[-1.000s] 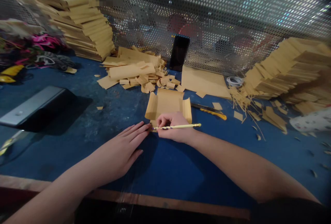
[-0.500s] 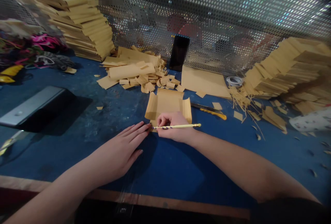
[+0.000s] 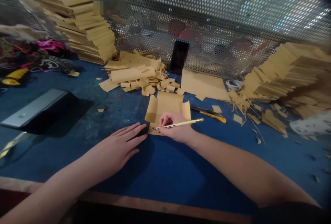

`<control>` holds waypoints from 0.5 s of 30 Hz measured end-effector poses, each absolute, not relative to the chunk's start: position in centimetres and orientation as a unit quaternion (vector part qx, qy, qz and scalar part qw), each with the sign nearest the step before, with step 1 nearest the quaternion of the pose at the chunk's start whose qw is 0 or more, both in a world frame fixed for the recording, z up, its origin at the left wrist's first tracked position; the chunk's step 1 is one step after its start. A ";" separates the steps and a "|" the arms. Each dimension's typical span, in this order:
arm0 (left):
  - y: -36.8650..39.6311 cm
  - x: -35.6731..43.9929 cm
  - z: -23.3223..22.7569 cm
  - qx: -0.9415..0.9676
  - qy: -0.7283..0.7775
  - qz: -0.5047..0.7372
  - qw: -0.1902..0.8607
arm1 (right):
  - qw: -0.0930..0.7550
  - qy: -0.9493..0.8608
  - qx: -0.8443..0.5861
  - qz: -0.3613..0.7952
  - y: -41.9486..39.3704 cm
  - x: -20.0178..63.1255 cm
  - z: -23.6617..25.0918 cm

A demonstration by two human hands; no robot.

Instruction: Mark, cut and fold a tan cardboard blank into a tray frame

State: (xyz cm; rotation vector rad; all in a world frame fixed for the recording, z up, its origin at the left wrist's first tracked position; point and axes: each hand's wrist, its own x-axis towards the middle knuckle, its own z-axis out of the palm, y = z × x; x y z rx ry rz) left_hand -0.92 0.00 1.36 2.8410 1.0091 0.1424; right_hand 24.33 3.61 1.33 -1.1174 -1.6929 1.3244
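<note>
Left hand point(image 3: 117, 148) has slid back from the cardboard piece point(image 3: 167, 105) – fingers flat and spread on the blue table point(image 3: 165, 169), just short of its corner – while right hand point(image 3: 174, 127), fingers clamped on the pencil point(image 3: 178, 124), marks its near edge unsteadied.

no readable text, labels or numbers

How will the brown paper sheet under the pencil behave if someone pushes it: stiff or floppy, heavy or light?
The sheet is probably light and would slide easily on the blue table. Its side flaps curl upward, so it looks thin and likely bends rather than stays stiff. The right hand with the pencil rests on it, perhaps steadying it.
</note>
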 end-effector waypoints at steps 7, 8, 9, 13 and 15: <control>0.4 -1.8 0.8 0.930 0.352 0.033 0.100 | 0.339 -0.667 -0.440 0.497 3.6 24.4 1.4; 0.5 -1.8 0.8 0.928 0.355 0.032 0.110 | 0.333 -0.676 -0.441 0.488 3.6 24.4 1.3; 0.5 -1.8 0.8 0.925 0.357 0.035 0.121 | 0.328 -0.686 -0.441 0.478 3.6 24.5 1.3; 0.7 -1.9 1.1 0.916 0.360 0.052 0.169 | 0.309 -0.716 -0.432 0.452 3.5 24.5 1.3; 0.7 -2.0 1.2 0.915 0.359 0.052 0.177 | 0.308 -0.719 -0.427 0.453 3.4 24.4 1.5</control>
